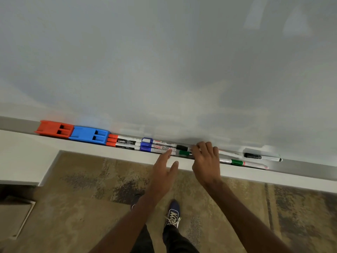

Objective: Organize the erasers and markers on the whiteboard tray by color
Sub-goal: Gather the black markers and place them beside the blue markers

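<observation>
On the whiteboard tray (302, 166) lie, from left, a red eraser (54, 129), a blue eraser (90, 134), three red-capped markers (124, 142) and three blue-capped markers (156, 147). My left hand (165, 170) is open, its fingertips touching the blue markers' right ends. My right hand (206, 159) rests over a black-capped marker (182, 147) and a green-capped marker (184, 153), hiding their barrels; whether it grips them I cannot tell. Further right lie another green marker (246, 163) and a black marker (260, 157).
The whiteboard (164, 61) fills the upper view. A pale ledge (23, 157) runs below the tray and steps out at the left. Below is patterned carpet (91, 198) and my shoes (173, 214).
</observation>
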Motion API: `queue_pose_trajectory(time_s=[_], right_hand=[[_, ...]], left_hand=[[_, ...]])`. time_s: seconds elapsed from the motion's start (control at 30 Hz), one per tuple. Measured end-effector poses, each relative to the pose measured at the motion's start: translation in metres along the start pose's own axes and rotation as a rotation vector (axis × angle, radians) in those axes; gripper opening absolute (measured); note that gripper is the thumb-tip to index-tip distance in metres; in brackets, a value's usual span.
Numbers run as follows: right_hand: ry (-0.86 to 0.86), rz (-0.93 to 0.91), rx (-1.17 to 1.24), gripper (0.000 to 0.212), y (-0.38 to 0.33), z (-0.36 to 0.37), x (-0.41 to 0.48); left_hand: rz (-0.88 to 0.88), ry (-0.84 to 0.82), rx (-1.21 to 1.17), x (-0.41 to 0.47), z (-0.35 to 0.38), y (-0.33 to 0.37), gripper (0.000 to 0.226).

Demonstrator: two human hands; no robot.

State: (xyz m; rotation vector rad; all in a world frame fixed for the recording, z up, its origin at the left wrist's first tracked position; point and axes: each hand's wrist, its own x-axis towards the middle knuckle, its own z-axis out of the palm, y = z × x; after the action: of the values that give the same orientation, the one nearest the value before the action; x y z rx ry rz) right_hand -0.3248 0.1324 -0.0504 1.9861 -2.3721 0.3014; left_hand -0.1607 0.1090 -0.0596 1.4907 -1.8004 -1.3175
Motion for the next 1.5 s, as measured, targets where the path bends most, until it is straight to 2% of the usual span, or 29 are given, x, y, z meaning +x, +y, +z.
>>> queue_pose_trajectory(time_s=[0.13,0.2,0.27,0.33,0.5,0.57,0.83,1.0,1.1,1.3,1.4,1.5], right_hand=[[0.057,-0.056,0.139,0.036,-0.013,-0.004,-0.018],[0.052,-0.088,0.204,0.035,-0.014,-0.005,-0.026],[0.044,-0.119,0.256,0.035,-0.010,-0.006,-0.033],[0.033,-0.100,0.267,0.031,0.001,-0.008,-0.037],[-0.066,0.228,0.184,0.032,0.052,-0.008,-0.034],[-0.122,0.273,0.146,0.030,0.072,-0.008,-0.032],[-0.234,0.131,0.105,0.027,0.098,-0.006,-0.021],[-0.186,0.107,0.136,0.022,0.093,-0.014,-0.026],[-0.142,0.146,0.234,0.017,0.079,-0.021,-0.035],[-0.197,0.239,0.668,0.009,0.042,-0.040,-0.058],[-0.163,0.312,0.746,0.014,0.035,-0.045,-0.069],[-0.147,0.307,0.751,0.020,0.039,-0.047,-0.076]], left_hand=[[-0.400,-0.054,-0.751,0.006,0.010,0.026,0.032],[-0.448,-0.048,-0.931,0.005,0.014,0.031,0.023],[-0.475,-0.018,-1.010,0.004,0.017,0.034,0.019],[-0.506,0.022,-1.045,0.004,0.019,0.034,0.021],[-0.579,0.050,-1.093,-0.001,0.020,0.029,0.036],[-0.598,0.039,-1.105,-0.003,0.021,0.028,0.035],[-0.649,-0.030,-1.106,-0.010,0.030,0.034,0.033],[-0.662,-0.065,-1.080,-0.013,0.033,0.039,0.033],[-0.660,-0.096,-1.050,-0.012,0.034,0.044,0.032],[-0.633,-0.194,-1.108,-0.011,0.035,0.053,0.027],[-0.636,-0.237,-1.119,-0.013,0.034,0.057,0.030],[-0.636,-0.238,-1.098,-0.014,0.036,0.060,0.031]])
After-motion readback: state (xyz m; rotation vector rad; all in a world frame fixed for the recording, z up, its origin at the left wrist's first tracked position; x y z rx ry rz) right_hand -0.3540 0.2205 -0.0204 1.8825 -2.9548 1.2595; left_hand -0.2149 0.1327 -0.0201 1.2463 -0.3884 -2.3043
